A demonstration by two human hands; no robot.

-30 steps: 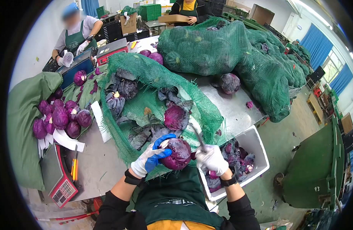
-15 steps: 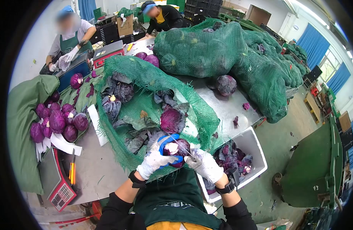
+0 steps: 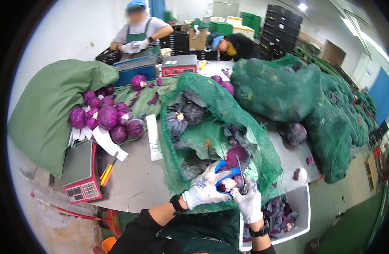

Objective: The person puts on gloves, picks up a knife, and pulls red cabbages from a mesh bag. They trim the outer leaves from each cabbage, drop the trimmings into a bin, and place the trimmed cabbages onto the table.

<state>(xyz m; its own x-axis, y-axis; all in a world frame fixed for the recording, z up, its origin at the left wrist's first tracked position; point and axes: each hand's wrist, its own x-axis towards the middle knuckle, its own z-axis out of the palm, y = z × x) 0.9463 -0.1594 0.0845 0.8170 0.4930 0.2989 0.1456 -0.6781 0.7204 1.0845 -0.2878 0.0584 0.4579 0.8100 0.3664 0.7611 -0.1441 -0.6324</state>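
My left hand (image 3: 209,185), in a white glove with blue fingertips, is closed around a red cabbage (image 3: 238,181) with its pale cut stem (image 3: 228,183) showing. My right hand (image 3: 248,204), also gloved, grips a knife; its thin blade (image 3: 241,171) points away from me across the cabbage. The handle is hidden in my fist. Just beyond lies another red cabbage (image 3: 237,155) inside the opened green mesh sack (image 3: 262,146). Darker cabbages (image 3: 193,113) with outer leaves rest farther back in the sack.
Peeled cabbages (image 3: 107,117) are heaped on green cloth at left, near a red scale (image 3: 81,171) and an orange-handled knife (image 3: 106,174). A white foam box (image 3: 304,224) of leaves stands at lower right. Full mesh sacks (image 3: 279,86) line the right. Two people work behind.
My view has turned left, shifting the scene rightward. The knife blade has swung from a slant to nearly upright in view, with the cabbage still held in my left hand.
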